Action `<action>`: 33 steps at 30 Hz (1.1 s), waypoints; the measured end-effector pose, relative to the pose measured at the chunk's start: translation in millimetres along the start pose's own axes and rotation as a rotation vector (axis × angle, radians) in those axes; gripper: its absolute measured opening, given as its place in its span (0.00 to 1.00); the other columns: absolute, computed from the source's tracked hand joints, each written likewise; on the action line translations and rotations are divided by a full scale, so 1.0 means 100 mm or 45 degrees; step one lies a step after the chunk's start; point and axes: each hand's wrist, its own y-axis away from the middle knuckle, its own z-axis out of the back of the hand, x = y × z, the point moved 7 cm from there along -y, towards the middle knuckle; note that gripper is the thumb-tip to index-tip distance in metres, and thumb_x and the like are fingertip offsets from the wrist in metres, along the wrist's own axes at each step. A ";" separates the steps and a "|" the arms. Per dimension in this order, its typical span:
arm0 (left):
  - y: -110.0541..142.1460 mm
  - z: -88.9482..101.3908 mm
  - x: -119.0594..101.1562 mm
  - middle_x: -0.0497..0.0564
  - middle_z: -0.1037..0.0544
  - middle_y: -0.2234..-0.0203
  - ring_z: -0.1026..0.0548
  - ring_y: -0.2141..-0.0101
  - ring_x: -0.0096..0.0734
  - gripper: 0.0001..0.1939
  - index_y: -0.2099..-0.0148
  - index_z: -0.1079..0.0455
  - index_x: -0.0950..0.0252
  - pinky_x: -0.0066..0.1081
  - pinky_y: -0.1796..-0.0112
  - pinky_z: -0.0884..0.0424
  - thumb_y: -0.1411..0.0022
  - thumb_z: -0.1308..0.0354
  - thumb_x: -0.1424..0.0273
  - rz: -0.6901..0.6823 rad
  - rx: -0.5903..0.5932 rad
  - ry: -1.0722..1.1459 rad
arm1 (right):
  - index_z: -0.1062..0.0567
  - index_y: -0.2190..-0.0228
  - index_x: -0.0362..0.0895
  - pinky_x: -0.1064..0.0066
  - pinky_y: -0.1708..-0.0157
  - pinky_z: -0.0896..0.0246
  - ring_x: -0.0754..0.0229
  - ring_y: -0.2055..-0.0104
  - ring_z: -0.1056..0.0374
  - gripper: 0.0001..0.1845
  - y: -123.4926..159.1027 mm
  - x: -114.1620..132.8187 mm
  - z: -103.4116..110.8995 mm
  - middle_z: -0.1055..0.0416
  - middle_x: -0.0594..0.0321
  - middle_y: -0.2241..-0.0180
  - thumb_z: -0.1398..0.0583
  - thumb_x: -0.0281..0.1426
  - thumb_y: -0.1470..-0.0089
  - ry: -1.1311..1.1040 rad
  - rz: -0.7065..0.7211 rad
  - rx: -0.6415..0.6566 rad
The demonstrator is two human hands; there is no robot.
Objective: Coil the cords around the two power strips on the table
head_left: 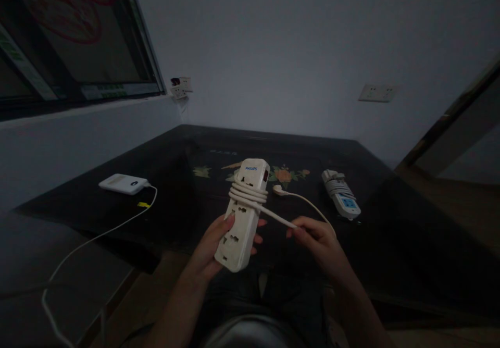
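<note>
A white Philips power strip [244, 228] is held tilted above the near part of the dark table, its socket face toward me. My left hand [213, 246] grips its lower half, thumb on the front and fingers round the far side. Several turns of its white cord [248, 196] wrap the upper middle of the strip. From these turns the cord runs right to my right hand [314, 236], where thumb and fingers pinch it. Beyond that hand the cord curves back to its plug [279, 190], which lies on the table.
A second power strip [340, 194], wound with its own cord, lies on the right of the dark table [250, 137]. At left sits a white device [124, 183] with a cable [113, 229] hanging over the edge. Wall sockets [377, 93] are at the back.
</note>
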 end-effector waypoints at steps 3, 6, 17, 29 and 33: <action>-0.04 0.07 0.10 0.61 0.23 0.54 0.21 0.62 0.43 0.24 0.46 0.35 0.67 0.36 0.67 0.23 0.41 0.40 0.61 0.056 -0.037 0.081 | 0.23 0.76 0.43 0.75 0.77 0.47 0.64 0.76 0.39 0.17 0.03 0.04 0.03 0.29 0.63 0.77 0.42 0.42 0.46 0.016 0.014 -0.012; -0.05 0.10 0.22 0.61 0.25 0.50 0.25 0.53 0.53 0.28 0.42 0.38 0.64 0.47 0.61 0.25 0.41 0.41 0.58 0.109 -0.004 0.153 | 0.22 0.75 0.44 0.75 0.77 0.47 0.64 0.76 0.38 0.17 0.04 0.07 0.07 0.29 0.62 0.77 0.42 0.42 0.46 0.030 0.021 -0.039; -0.01 0.00 0.30 0.55 0.23 0.66 0.26 0.75 0.31 0.18 0.53 0.34 0.68 0.29 0.77 0.27 0.42 0.41 0.62 0.189 0.085 0.282 | 0.21 0.74 0.43 0.74 0.74 0.41 0.61 0.73 0.34 0.17 0.01 -0.03 0.06 0.26 0.61 0.75 0.42 0.42 0.46 0.109 -0.020 -0.011; 0.22 -0.35 0.24 0.50 0.31 0.69 0.33 0.79 0.21 0.19 0.51 0.40 0.65 0.23 0.80 0.32 0.43 0.42 0.65 0.227 0.461 0.371 | 0.22 0.75 0.44 0.73 0.71 0.38 0.59 0.71 0.31 0.19 0.09 -0.01 0.12 0.25 0.59 0.75 0.42 0.46 0.47 0.090 0.035 -0.113; 0.31 -0.54 0.26 0.46 0.34 0.81 0.39 0.87 0.19 0.15 0.63 0.34 0.68 0.19 0.87 0.38 0.41 0.46 0.59 0.346 0.728 0.507 | 0.26 0.79 0.42 0.75 0.79 0.47 0.64 0.78 0.39 0.25 0.08 0.00 -0.02 0.32 0.62 0.80 0.44 0.51 0.47 -0.024 0.052 0.010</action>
